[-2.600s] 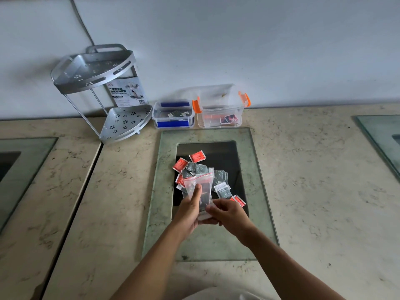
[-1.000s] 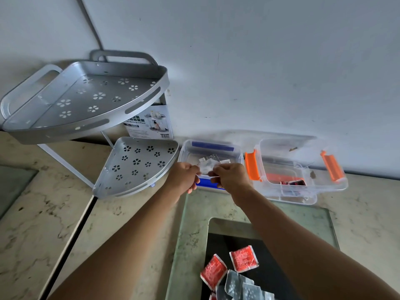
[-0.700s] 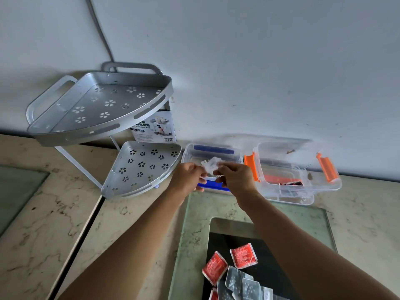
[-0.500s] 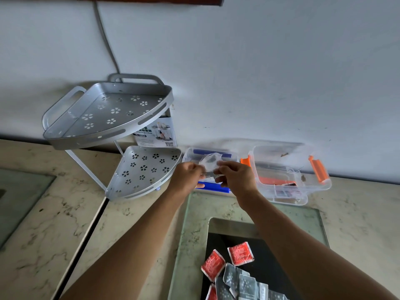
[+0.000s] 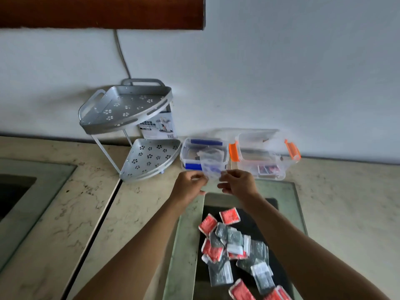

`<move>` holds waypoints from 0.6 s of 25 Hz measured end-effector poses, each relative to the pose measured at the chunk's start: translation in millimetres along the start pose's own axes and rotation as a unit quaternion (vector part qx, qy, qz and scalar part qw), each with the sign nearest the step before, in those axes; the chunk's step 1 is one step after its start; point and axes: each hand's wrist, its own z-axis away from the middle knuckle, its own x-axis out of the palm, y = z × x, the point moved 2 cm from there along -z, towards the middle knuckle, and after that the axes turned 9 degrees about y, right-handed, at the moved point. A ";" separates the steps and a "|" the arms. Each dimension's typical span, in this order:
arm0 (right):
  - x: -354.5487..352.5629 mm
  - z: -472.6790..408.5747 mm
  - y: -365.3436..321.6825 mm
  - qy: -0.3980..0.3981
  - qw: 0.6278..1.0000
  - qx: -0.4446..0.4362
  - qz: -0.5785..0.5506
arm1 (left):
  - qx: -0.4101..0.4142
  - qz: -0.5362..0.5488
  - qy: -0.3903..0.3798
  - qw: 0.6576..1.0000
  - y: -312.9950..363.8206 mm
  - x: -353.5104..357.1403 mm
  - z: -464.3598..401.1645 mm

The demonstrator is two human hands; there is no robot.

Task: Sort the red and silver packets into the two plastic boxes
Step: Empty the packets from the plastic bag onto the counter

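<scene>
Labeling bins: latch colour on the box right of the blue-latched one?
Orange latches on the clear right box; head view, the only one.

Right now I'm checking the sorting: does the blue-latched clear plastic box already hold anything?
Not empty: a few small dark and silvery items lie inside the blue-latched clear plastic box; which packets they are is too blurred to tell.

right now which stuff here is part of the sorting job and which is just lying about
Job: clear bag held by left hand and right hand; packet pile; blue-latched box; orange-latched box.

Lying about: corner shelf rack; its printed card.
</scene>
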 end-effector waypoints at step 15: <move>-177.1 195.0 143.6 0.043 0.997 0.065 -0.019 | -0.032 -0.069 -0.122 0.990 -94.2 86.1 214.5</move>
